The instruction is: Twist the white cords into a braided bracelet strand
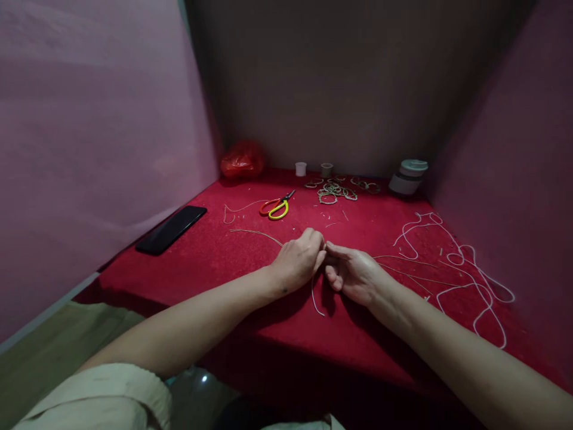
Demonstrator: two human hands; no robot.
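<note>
Over the front part of the red-covered table, my left hand (299, 258) and my right hand (354, 276) meet fingertip to fingertip. Both are closed in a pinch on thin cord (257, 232). One length of it runs out to the left from under my left hand. A pale end (315, 300) hangs down between the hands, and thin strands (405, 274) trail to the right past my right wrist. What lies right between the fingertips is too small and covered to make out. Beyond my left hand lie scissors (285, 199) with one red and one yellow handle.
Looped white cord (455, 243) spreads over the right side. A pile of braided cord loops (331, 192) lies at the back, near two small cups (301, 170). A lidded jar (405, 184), a red plastic bag (243, 161) and a black phone (172, 230) edge the table. Walls enclose it.
</note>
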